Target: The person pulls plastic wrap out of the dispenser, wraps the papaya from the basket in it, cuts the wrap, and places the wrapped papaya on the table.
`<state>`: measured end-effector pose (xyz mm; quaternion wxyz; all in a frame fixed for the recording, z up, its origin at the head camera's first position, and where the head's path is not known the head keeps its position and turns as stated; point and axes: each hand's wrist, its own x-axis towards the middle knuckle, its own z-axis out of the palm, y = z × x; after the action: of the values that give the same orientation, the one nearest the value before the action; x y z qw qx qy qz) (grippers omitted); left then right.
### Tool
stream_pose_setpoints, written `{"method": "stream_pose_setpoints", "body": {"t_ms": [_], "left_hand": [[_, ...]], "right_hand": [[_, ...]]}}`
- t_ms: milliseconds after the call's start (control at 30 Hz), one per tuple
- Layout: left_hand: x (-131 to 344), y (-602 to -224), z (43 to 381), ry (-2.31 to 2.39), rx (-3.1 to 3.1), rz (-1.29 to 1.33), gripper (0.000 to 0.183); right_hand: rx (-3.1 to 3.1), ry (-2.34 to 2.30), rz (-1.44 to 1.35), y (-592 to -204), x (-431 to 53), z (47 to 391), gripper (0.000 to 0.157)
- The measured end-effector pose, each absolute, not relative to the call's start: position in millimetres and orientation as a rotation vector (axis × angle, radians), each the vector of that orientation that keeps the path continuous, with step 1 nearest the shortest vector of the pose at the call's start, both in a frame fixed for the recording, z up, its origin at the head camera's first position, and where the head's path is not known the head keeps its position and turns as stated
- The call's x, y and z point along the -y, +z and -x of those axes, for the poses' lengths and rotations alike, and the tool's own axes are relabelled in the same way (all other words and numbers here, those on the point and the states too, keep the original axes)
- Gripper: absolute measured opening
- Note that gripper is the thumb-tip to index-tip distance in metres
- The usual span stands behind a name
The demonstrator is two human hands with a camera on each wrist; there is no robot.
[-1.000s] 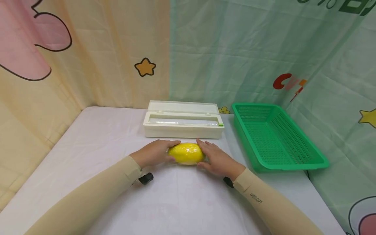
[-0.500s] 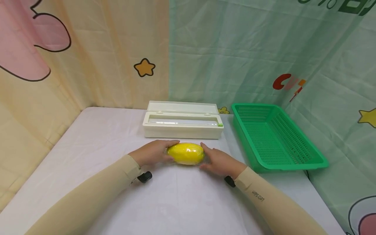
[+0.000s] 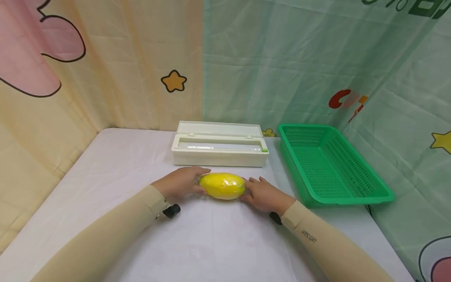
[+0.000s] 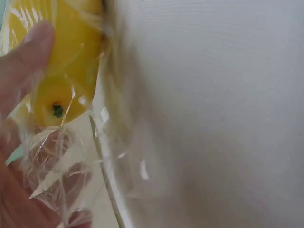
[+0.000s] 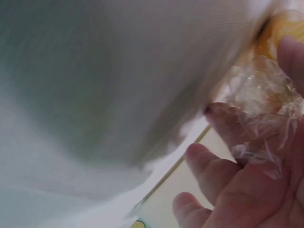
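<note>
A smooth yellow oval fruit [image 3: 222, 185], wrapped in clear plastic film, lies lengthwise between the two hands. The left hand [image 3: 181, 182] is at its left end; in the left wrist view the thumb [image 4: 33, 52] touches the wrapped side, above a small green mark. Loose, crinkled film [image 4: 57, 171] hangs from that end against the palm and lower fingers. At the right end, the right hand [image 3: 265, 194] has its fingers spread, with bunched film [image 5: 268, 102] across the palm in the right wrist view. Its thumb [image 5: 289, 59] reaches alongside the yellow skin [image 5: 285, 31].
Behind the hands stands a long white cling film box [image 3: 220, 158], its lid [image 3: 220, 128] raised and a green slider [image 3: 264, 149] at the right. A green perforated basket [image 3: 352, 200] sits at the table's right. Printed curtains enclose the white-covered table [image 3: 211, 250].
The fruit has shifted slightly toward the person and left. The left hand has drawn back left, uncovering more of its end; the right hand has moved a little right, its fingers now spread.
</note>
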<state>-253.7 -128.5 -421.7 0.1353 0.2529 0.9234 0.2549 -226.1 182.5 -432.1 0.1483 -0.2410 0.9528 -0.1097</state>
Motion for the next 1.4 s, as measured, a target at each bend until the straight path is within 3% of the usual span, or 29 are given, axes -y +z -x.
{"method": "stream_pose_setpoints", "body": {"t_ms": [267,433,633,933,1133,1400], "left_hand": [[125,-423,256,0.711,-2.876,-0.775,0.057],[123,-420,254,0.675,-2.878,-0.789,0.056],[122,-418,254,0.655,-2.872,-0.800,0.057],[113,-418,251,0.594,-2.959,-0.830,0.063],[104,-411,233,0.731,-3.026,-0.636,0.049],[89,-412,214,0.871,-2.774,-0.473,0.080]], "right_hand": [[-2.721,-0.283,0.664,-428,-178,219,0.069],[-2.647,-0.316,0.678,-410,-183,219,0.088],[-2.645,-0.633,0.739,-395,-184,232,0.066],[-2.585,-0.683,0.769,-405,-175,230,0.066],[-2.637,-0.733,0.799,-409,-175,222,0.068],[-2.712,-0.740,0.840,-412,-172,216,0.066]]}}
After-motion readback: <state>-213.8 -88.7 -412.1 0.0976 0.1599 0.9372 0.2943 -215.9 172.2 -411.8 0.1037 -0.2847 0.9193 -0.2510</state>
